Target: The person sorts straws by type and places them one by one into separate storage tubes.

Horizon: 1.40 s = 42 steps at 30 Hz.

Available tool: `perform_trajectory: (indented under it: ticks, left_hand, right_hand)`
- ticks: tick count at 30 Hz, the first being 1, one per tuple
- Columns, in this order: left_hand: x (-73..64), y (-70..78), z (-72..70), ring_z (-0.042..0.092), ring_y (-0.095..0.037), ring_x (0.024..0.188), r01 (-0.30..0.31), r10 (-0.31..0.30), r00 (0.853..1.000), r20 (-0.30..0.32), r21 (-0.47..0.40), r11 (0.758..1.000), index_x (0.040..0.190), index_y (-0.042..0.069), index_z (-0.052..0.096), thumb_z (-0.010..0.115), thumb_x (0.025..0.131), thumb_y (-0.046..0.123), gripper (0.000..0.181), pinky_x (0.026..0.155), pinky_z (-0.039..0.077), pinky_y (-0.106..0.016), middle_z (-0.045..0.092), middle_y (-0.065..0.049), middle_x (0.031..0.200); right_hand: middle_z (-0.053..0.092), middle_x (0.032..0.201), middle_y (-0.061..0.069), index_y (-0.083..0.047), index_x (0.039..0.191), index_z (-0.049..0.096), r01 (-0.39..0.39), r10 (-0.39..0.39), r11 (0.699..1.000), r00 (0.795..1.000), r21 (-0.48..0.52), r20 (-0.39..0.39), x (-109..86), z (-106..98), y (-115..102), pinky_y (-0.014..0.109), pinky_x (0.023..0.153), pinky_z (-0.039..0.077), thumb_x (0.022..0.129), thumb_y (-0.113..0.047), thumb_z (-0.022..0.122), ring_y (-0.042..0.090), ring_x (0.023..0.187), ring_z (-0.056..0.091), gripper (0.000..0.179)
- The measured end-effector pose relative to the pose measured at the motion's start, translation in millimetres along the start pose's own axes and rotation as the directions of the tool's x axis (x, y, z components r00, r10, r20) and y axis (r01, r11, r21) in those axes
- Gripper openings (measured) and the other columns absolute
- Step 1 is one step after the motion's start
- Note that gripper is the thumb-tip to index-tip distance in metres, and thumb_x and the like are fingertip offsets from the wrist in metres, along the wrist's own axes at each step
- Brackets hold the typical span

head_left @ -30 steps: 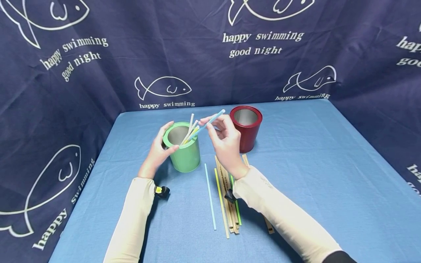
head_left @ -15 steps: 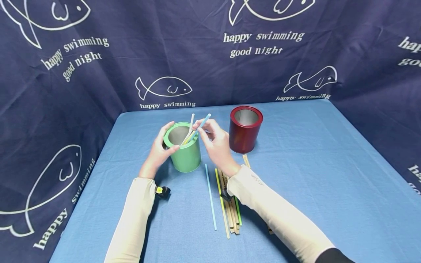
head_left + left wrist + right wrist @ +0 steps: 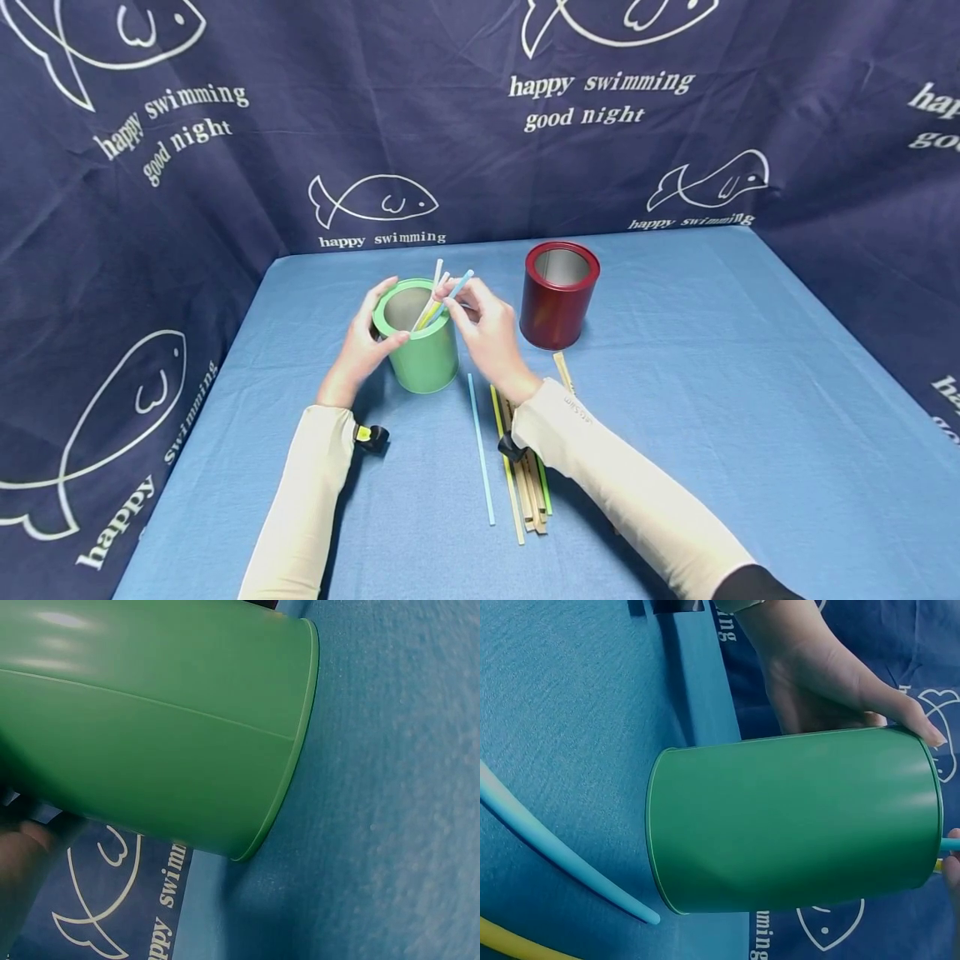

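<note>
A green can (image 3: 424, 367) stands upright on the blue cloth. My left hand (image 3: 358, 346) grips its left side, thumb on the near rim; in the right wrist view that thumb (image 3: 922, 724) lies over the rim. A blue straw (image 3: 461, 283) is pinched between the thumb and fingers of my right hand (image 3: 487, 329), its lower part inside the can at the right rim. Beside it, white straws (image 3: 438, 271) and a yellow straw (image 3: 427, 315) lean in the can. The can's wall (image 3: 150, 742) fills much of the left wrist view.
A red can (image 3: 557, 308) stands behind and right of the right hand. Nearer lie a blue straw (image 3: 482, 454), a yellow straw (image 3: 512, 483), a green straw (image 3: 545, 487) and several tan flat sticks (image 3: 531, 500), partly under the right forearm. Another tan stick (image 3: 561, 367) lies apart.
My right hand has moved left and slightly down toward the green can. The blue straw it holds has sunk deeper into the can. The left hand has stayed in place.
</note>
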<state>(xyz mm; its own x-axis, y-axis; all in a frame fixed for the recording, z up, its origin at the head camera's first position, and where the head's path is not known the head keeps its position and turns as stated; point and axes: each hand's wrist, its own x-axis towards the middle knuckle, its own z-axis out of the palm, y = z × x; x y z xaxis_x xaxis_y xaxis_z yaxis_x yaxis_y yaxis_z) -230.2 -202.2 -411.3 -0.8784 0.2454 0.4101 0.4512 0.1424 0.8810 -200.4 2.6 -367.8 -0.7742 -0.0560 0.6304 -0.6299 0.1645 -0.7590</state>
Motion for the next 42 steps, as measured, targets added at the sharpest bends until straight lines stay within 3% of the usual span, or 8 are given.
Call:
perform_trajectory:
  ticks: [29,42]
  left_hand:
    - [-0.3,-3.0,0.4,0.049,-0.008,0.113,0.012,-0.012,1.0,-0.002,-0.009,1.0,0.15,0.008,0.031,0.064,0.077,0.007,0.08,0.094,0.042,-0.013,0.037,-0.017,0.151]
    - [1.2,-1.3,0.6,0.05,-0.009,0.114,0.005,-0.005,1.0,-0.006,-0.029,1.0,0.15,0.007,0.031,0.065,0.075,0.008,0.082,0.096,0.042,-0.013,0.038,-0.019,0.149]
  right_hand:
    - [0.073,0.104,0.015,0.001,0.106,0.064,-0.043,0.043,0.999,0.999,-0.025,-0.017,-4.2,1,3,0.027,0.086,0.057,0.091,-0.006,0.062,0.025,0.099,0.071,0.016]
    - [0.072,0.103,0.019,0.004,0.106,0.063,-0.034,0.034,0.999,0.996,-0.004,-0.083,-7.2,-29,3,0.028,0.086,0.057,0.089,-0.003,0.065,0.028,0.096,0.071,0.018]
